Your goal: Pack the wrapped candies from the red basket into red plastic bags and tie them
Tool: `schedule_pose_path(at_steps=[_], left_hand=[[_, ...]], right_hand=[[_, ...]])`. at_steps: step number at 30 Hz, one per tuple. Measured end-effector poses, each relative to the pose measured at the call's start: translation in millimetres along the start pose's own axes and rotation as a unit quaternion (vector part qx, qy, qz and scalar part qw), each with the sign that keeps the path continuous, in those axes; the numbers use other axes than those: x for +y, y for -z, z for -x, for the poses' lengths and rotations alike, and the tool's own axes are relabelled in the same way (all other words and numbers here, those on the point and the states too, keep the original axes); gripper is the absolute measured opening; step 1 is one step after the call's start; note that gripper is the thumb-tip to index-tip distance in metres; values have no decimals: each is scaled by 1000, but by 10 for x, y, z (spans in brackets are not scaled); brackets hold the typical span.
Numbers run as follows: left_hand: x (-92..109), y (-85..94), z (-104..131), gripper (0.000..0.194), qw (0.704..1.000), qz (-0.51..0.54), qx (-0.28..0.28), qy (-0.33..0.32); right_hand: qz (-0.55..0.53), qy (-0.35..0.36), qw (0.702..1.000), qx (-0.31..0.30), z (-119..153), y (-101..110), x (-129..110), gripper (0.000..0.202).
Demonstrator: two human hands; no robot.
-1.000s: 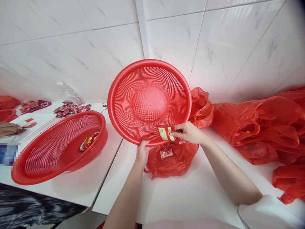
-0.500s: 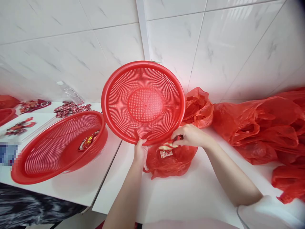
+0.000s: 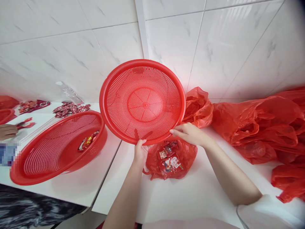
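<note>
A red perforated plastic basket is tilted up with its inside facing me; nothing lies in it. My left hand is closed on its lower rim, thumb over the edge. At the lower right of the same rim, my right hand grips with thumb and fingers, some of them hidden behind it. Just below the basket, a red plastic bag lies open on the table. Several small printed snack packets show in its mouth.
On the left, another red basket holds a few packets. Behind it are a pile of small packets and a clear bottle. A co-worker's hand is at far left. Red plastic bags cover the right side.
My right hand has let go of the packets at the bag and moved up onto the basket rim. More packets now show in the bag. A co-worker's hand has appeared at far left.
</note>
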State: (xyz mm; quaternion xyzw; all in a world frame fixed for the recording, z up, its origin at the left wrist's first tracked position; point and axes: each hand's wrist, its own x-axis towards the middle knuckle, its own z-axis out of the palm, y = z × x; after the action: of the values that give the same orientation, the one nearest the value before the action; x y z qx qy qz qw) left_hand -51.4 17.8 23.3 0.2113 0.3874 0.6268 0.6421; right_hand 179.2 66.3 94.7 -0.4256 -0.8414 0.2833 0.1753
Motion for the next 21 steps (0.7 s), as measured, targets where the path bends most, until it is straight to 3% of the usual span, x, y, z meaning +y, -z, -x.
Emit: schedule_pose_path(at_steps=[2,6,10,12,15,18,20,21], left_hand=[[8,-22,16,28,1000,0,-5,-7],[26,-37,26,30,999,-4,-10,-44],[44,11,3,29,999,-5,-15,-51],[54,45,-6,29,998,-1,-24,-52],[72,89,-1,37,996,0,-48,-81],[104,116,8,48,990,-5,-106,-96],[145,132,-5,59,988,-3,-122,-97],[177,145,-20,60,988,2,-105,-112]], right_hand=[[-8,-67,998,17,-19,7,34,56],[-92,-135,985,47,-51,15,64,59],[44,-226,963,141,-65,4,70,60],[56,-226,956,177,-71,-1,83,55],[-172,-139,959,175,-77,9,99,45],[-424,-89,887,159,-56,61,85,39],[-505,-100,840,173,-18,120,57,36],[-529,-109,823,178,7,154,38,34]])
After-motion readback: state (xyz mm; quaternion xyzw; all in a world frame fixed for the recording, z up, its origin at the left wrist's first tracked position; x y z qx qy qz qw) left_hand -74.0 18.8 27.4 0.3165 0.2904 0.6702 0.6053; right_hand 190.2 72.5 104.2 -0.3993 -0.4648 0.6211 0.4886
